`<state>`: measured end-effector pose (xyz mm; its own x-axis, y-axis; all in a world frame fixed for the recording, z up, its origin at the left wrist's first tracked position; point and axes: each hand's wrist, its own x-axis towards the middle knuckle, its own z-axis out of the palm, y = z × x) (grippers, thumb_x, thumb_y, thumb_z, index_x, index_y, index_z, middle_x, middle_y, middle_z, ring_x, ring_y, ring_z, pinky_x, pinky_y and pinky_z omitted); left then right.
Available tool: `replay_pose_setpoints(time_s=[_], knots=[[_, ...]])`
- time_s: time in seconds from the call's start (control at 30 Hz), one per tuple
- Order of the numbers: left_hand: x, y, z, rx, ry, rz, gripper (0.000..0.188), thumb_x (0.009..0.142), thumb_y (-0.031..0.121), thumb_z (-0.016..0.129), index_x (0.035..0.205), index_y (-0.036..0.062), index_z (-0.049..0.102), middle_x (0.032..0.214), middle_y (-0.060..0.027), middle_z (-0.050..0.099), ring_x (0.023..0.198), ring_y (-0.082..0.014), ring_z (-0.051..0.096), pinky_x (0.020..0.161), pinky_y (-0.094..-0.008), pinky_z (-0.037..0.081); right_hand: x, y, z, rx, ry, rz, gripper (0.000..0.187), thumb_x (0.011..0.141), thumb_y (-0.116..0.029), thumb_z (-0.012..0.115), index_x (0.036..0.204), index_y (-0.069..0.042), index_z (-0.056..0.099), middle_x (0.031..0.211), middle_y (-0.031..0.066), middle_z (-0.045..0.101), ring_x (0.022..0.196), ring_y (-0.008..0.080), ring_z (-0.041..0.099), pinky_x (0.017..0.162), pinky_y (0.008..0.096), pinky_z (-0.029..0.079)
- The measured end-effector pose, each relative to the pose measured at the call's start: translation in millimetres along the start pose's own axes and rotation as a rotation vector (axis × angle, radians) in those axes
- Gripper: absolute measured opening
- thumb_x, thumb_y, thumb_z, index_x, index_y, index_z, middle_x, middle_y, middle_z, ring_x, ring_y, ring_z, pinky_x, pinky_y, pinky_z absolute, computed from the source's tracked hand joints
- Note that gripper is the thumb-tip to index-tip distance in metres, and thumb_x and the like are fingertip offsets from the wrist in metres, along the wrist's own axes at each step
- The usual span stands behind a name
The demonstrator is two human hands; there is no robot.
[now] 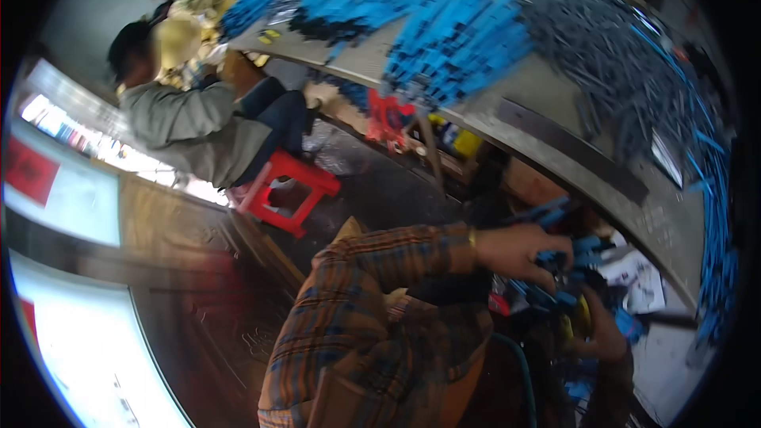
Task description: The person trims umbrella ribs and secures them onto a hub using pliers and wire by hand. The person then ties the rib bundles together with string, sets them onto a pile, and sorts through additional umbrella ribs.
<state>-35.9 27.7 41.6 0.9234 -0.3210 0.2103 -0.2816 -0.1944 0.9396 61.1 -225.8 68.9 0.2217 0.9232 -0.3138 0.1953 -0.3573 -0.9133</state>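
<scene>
My left hand [519,254] reaches in from a plaid sleeve, below the table's front edge. Its fingers curl down around dark and blue narrow pieces [588,252], whose kind is blurred. Close beside it, lower and to the right, my right hand [609,333] is bent around something dark with a yellow part [583,315]. I cannot make out what that thing is. Both hands are near each other over a cluttered spot with more blue pieces, partly hidden by the fingers and smeared by motion.
A long table [547,115] carries heaps of blue strips [460,43] and a large pile of grey strips [590,32]. Another person [190,123] sits at the left on a red plastic stool [289,190]. A white printed sheet [638,281] lies right of my hands.
</scene>
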Motion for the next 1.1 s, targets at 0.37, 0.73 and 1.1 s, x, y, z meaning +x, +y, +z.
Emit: replay_pose_setpoints(time_s=[0.37,0.73,1.1], knots=[[-4,7,-17,-0.020,-0.083,-0.190,0.038,0.069,0.015,0.074,0.099,0.0018,0.055,0.089,-0.0112,0.059,0.081,-0.0212,0.059,0.073,-0.0294,0.045,26,36,22,0.614,-0.278,0.154,0.031,0.087,-0.014,0.050,0.115,-0.001,0.045,0.082,0.0108,0.059,0.069,0.0193,0.060,0.062,0.0283,0.050],[2,13,-7,0.096,-0.166,-0.183,0.043,0.069,0.019,0.074,0.103,-0.0003,0.055,0.088,-0.0142,0.060,0.080,-0.0251,0.059,0.072,-0.0307,0.045,10,7,-11,0.526,-0.346,0.241,0.025,0.089,-0.019,0.050,0.104,0.000,0.049,0.085,0.0102,0.061,0.074,0.0152,0.061,0.063,0.0259,0.051],[4,11,-9,0.037,-0.169,-0.168,0.040,0.068,0.016,0.074,0.100,-0.0002,0.057,0.085,-0.0120,0.060,0.075,-0.0223,0.058,0.069,-0.0295,0.045,14,13,-12,0.646,-0.373,0.298,0.020,0.090,-0.016,0.049,0.098,0.002,0.047,0.090,0.0157,0.061,0.078,0.0207,0.063,0.067,0.0308,0.053]])
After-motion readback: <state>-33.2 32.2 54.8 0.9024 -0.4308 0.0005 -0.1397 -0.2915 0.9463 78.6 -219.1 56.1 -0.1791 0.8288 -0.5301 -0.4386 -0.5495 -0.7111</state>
